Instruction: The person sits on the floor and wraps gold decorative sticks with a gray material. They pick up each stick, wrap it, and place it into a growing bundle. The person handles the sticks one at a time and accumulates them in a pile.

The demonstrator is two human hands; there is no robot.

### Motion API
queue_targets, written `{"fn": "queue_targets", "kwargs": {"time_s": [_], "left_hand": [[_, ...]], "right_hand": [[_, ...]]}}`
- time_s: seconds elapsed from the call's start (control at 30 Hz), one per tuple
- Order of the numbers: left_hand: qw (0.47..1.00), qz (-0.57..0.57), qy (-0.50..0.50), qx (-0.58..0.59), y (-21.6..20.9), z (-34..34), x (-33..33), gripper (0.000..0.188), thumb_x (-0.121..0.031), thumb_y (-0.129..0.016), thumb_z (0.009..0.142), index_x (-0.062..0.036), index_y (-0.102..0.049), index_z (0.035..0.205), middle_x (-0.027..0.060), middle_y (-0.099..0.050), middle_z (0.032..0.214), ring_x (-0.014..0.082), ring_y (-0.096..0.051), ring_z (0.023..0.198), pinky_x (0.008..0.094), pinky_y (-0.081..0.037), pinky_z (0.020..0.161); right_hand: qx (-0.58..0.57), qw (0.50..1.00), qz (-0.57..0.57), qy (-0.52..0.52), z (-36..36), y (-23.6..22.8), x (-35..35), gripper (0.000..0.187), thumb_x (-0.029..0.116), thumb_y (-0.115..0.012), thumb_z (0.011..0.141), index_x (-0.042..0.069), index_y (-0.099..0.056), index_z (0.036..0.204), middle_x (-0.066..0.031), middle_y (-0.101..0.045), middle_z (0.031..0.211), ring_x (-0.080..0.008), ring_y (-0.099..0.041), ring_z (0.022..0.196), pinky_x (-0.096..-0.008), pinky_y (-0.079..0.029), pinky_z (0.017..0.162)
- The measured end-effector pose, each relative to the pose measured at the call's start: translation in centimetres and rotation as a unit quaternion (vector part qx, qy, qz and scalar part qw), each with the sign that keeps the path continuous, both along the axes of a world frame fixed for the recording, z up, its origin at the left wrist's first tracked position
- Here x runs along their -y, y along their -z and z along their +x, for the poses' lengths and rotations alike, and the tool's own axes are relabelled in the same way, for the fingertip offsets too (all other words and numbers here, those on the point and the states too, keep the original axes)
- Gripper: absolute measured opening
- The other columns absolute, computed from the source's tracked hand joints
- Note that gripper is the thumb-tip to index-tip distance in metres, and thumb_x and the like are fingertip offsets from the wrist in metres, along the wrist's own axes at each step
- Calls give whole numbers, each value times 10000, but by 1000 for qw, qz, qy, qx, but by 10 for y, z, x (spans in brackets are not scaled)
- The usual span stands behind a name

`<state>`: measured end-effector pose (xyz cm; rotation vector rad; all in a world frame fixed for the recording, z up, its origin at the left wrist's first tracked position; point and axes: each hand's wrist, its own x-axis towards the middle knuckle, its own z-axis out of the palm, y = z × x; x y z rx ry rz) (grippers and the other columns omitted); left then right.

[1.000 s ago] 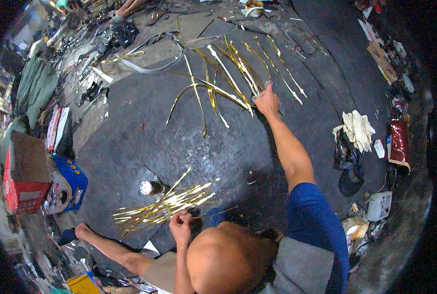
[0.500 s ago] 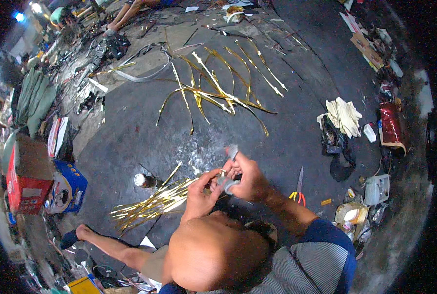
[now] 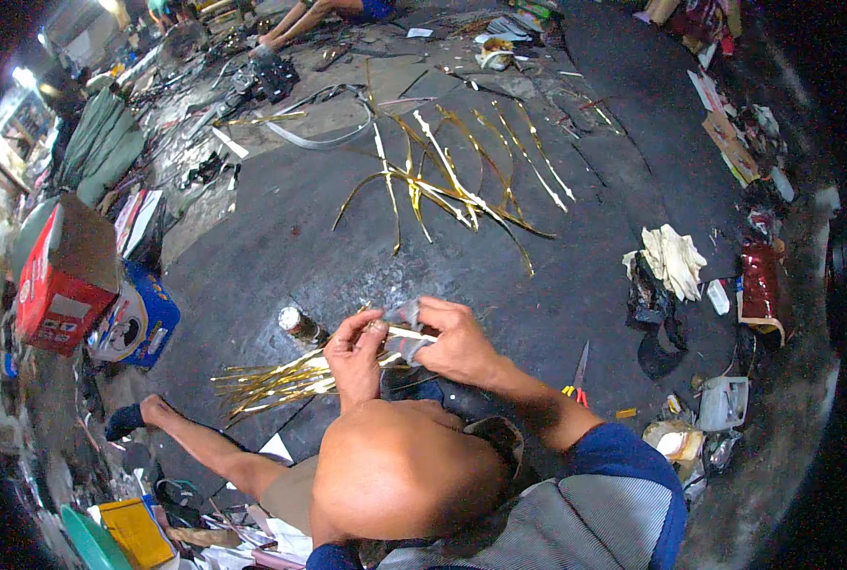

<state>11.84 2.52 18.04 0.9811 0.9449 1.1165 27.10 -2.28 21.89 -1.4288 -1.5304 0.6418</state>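
Observation:
My left hand (image 3: 354,353) is closed, with thumb and fingertips pinching one end of a narrow pale strip (image 3: 408,333). The strip spans the short gap to my right hand (image 3: 461,344), whose fingers are also closed on it. Grey wrapping covers the thumb and a fingertip of that right hand. Just beyond and left of my left hand, a small dark jar with a whitish top (image 3: 298,323) stands on the floor. Below it lies a loose bundle of gold and white strips (image 3: 267,388), partly hidden by my left hand.
More gold strips (image 3: 442,185) are spread farther out on the dark floor. Scissors with orange-yellow handles (image 3: 579,375) lie at the right, below a cream cloth (image 3: 672,261). A red box (image 3: 63,285) and a blue box (image 3: 143,313) stand at the left. Another person's legs (image 3: 300,24) show at the far side.
My hands were close together and are now farther apart, with the strip showing between them. My left hand has moved left. The whole view has shifted slightly.

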Motion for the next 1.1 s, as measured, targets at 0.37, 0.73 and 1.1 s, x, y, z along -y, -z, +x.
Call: {"fn": "queue_targets", "kwargs": {"time_s": [0.37,0.73,1.1], "left_hand": [[988,-125,-78,43,20,-20,2,159,-5,-727,842,-13,-667,989,47,-692,863,83,-621,743,221,-503,638],[958,-186,-86,201,18,-32,7,122,-6,-630,905,-5,-656,1024,62,-671,887,124,-637,762,258,-552,697],[966,-114,-156,171,0,-73,-12,32,-58,-620,935,-29,-616,921,15,-590,770,92,-547,702,215,-468,648]], "right_hand": [[108,992,21,-69,-15,4,-10,183,144,-717,769,-8,-653,847,-154,-617,838,-365,-636,791,-444,-526,707],[9,994,97,-56,-31,6,-22,155,115,-741,745,16,-630,788,-114,-584,750,-319,-607,702,-419,-493,618],[86,942,228,-229,-16,-1,-31,186,83,-727,676,13,-573,754,-126,-522,717,-328,-571,615,-423,-462,522]]}}
